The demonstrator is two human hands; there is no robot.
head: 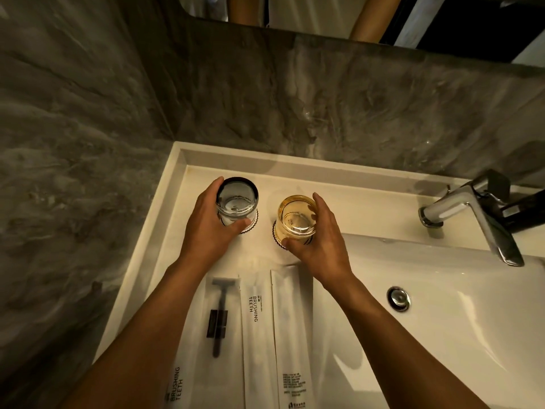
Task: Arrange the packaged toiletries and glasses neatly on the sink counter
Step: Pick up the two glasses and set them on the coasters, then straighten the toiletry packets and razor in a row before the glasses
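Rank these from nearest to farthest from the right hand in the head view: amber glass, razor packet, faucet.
1. Amber glass, inside the right hand's grip.
2. Razor packet, on the counter, lower left of that hand.
3. Faucet, far right over the basin.

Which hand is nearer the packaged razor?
Left. The left hand grips the grey glass directly beyond the razor; the right hand holds the amber glass, farther off toward the basin.
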